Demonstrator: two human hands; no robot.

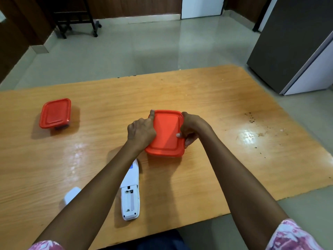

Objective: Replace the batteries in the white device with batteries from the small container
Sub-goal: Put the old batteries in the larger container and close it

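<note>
A wooden table [207,91]; beside it a grey cabinet [288,42], possibly a refrigerator.

Wooden table [198,91] — warm orange-tan with fine darker grain, pale glare patches and a scatter of dark brown specks at its right side. Two containers with red-orange lids: the near container [165,134] a brighter orange-red, the far container [55,113] a deeper red over a dark base. White device [130,193] with a small blue mark near its far end; a white cover [71,195] beside it. Sleeves [292,235] — pink and white, mottled floral print. Floor [126,51] pale grey-green.
</note>
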